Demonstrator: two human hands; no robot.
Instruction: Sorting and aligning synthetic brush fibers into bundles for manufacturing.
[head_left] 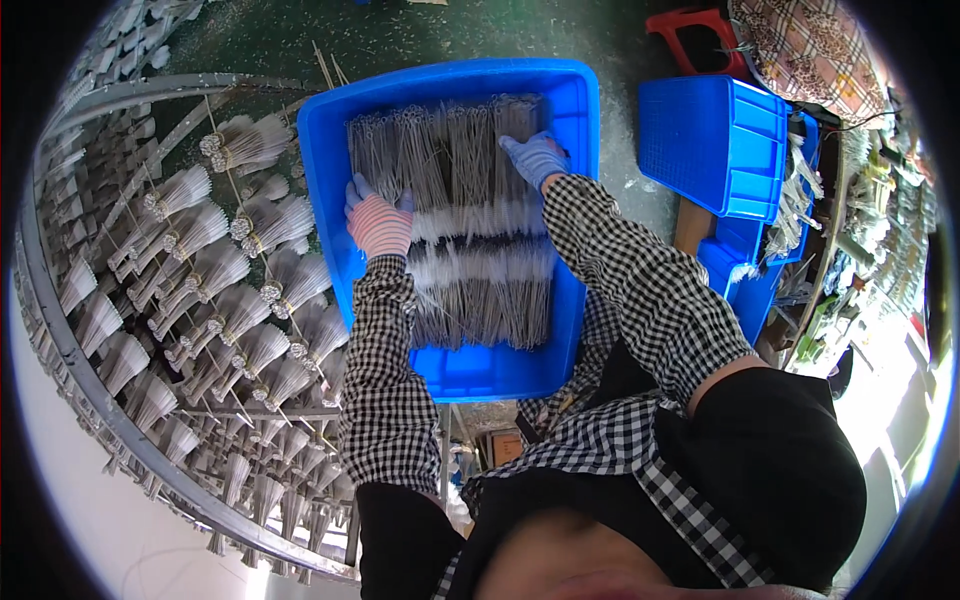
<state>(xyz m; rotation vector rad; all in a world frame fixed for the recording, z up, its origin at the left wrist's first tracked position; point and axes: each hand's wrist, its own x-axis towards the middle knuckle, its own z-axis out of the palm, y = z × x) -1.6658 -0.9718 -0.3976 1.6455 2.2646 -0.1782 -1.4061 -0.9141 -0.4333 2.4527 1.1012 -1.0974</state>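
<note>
Flanking the upper row of wire-stemmed brushes (450,160): left gloved hand (378,222) at nine o'clock, right gloved hand (535,160) at one, fingers curved, seemingly steadying the row's ends; whether either grips wires, cannot tell. Blue tub (480,372), one: holds that row, loops toward twelve, and a lower row of brushes (480,300), stems toward six, white bristles meeting mid-tub, probably for tidy packing. Second blue container (685,145), two o'clock: contents unclear. Metal rack (72,340), nine o'clock: carries pale brush bundles

Gloved left fingers (360,186), right fingers (513,149) at opposite ends of wire-brush row (455,155) in blue bin (480,374)
</note>
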